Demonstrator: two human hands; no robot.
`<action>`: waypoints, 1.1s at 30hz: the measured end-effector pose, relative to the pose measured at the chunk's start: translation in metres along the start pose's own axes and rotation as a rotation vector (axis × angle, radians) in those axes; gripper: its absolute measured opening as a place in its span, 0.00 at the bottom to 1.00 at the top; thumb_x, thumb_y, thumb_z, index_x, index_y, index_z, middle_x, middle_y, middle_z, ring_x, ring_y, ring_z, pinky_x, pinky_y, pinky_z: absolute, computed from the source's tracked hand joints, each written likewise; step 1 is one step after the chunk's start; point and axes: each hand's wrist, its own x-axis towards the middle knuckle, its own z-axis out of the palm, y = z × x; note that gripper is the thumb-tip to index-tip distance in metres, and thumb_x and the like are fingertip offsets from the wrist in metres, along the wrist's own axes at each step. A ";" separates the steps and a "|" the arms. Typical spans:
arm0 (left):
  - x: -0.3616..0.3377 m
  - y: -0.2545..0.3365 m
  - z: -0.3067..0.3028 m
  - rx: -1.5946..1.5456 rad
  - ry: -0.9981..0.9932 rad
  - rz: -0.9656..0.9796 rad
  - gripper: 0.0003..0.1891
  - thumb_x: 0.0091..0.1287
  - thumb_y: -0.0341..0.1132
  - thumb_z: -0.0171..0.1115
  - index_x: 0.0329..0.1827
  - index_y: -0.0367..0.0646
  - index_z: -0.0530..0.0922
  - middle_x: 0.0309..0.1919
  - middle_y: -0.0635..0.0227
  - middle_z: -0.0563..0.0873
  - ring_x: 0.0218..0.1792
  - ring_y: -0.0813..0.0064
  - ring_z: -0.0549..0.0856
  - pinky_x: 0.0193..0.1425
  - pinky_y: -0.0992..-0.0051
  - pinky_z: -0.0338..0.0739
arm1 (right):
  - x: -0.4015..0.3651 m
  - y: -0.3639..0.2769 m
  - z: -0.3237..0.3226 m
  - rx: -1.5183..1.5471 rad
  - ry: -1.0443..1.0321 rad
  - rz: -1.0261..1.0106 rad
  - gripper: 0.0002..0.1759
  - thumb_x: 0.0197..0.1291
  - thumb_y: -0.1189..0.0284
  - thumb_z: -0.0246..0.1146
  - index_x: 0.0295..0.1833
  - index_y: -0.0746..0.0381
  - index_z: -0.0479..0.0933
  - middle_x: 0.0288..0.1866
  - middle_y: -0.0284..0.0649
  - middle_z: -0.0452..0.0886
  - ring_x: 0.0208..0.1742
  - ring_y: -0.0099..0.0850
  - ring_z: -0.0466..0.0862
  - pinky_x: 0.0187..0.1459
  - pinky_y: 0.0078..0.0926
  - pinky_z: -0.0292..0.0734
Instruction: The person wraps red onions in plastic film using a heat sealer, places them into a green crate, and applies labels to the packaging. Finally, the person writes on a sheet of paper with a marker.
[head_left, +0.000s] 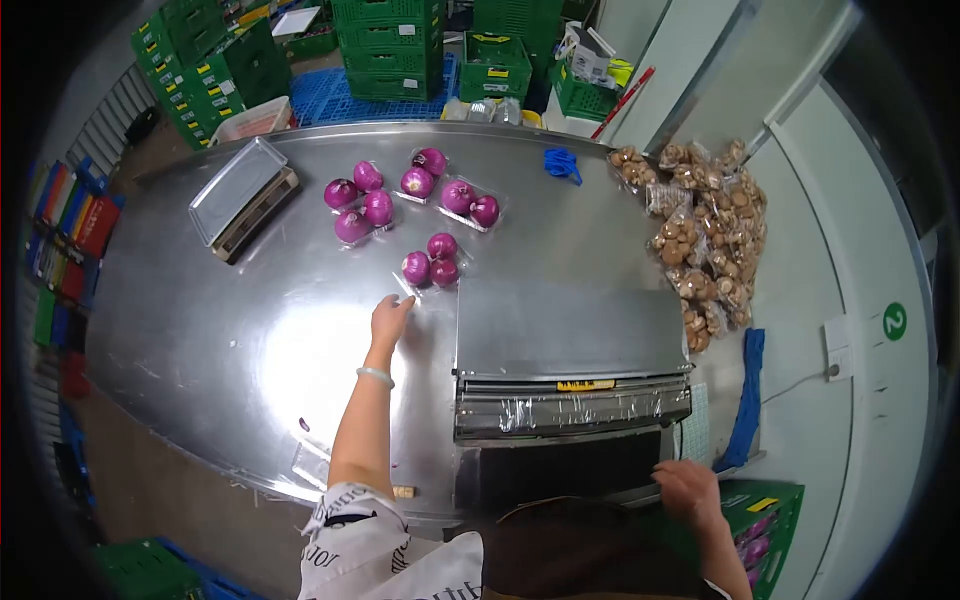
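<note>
1. Nearest to me, my right hand [688, 490] sits at the near right corner of the film wrapping machine [570, 340], fingers curled. I cannot tell whether it grips anything.
2. Just right of that corner stands a green crate [770, 500] with purple produce in it.
3. My left hand [390, 318] is stretched out on the steel bench [230, 330], left of the machine's far left corner. It is spread flat and holds nothing.
4. Its fingertips reach the film edge of the pack of three red onions [430, 262], which lies just beyond that far left corner.
5. Farther from the machine lie more wrapped onion packs [362, 200].
6. Well left of them sits a weighing scale [240, 195].
7. Bagged mushrooms [710, 230] are heaped beyond the machine's right side.
8. Stacked green crates [390, 45] stand past the bench's far edge.
</note>
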 end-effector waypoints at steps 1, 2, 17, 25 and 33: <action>0.011 0.005 0.011 0.004 -0.016 -0.066 0.28 0.60 0.48 0.67 0.52 0.31 0.77 0.41 0.54 0.85 0.38 0.64 0.86 0.45 0.65 0.79 | 0.005 0.000 0.004 0.026 -0.016 -0.017 0.13 0.44 0.77 0.64 0.40 0.59 0.78 0.42 0.39 0.82 0.33 0.38 0.82 0.32 0.33 0.79; 0.021 0.012 0.023 0.005 -0.033 -0.128 0.26 0.59 0.47 0.67 0.50 0.31 0.77 0.40 0.52 0.85 0.39 0.62 0.86 0.45 0.64 0.78 | 0.009 0.002 0.009 0.049 -0.031 -0.034 0.14 0.44 0.77 0.64 0.41 0.59 0.78 0.42 0.39 0.83 0.32 0.38 0.82 0.32 0.33 0.79; -0.050 -0.070 -0.033 -1.172 -0.070 -0.215 0.21 0.51 0.14 0.41 0.47 0.43 0.67 0.58 0.61 0.74 0.59 0.51 0.80 0.53 0.57 0.82 | 0.016 0.021 0.038 -0.004 -0.354 -0.087 0.14 0.48 0.72 0.60 0.44 0.57 0.78 0.42 0.33 0.79 0.40 0.32 0.81 0.37 0.30 0.79; -0.161 0.079 -0.083 -0.864 -0.150 0.015 0.32 0.49 0.18 0.45 0.63 0.44 0.68 0.66 0.63 0.72 0.60 0.55 0.80 0.53 0.59 0.81 | 0.100 0.050 0.064 0.529 -0.026 0.076 0.16 0.58 0.76 0.60 0.53 0.62 0.77 0.43 0.39 0.81 0.40 0.31 0.80 0.42 0.28 0.79; -0.200 0.164 0.056 -0.919 -0.559 -0.197 0.36 0.48 0.13 0.47 0.66 0.42 0.63 0.59 0.59 0.71 0.57 0.54 0.80 0.52 0.48 0.82 | 0.167 0.102 0.068 1.472 -0.037 0.580 0.29 0.65 0.75 0.51 0.71 0.69 0.60 0.62 0.47 0.71 0.37 0.26 0.79 0.38 0.24 0.78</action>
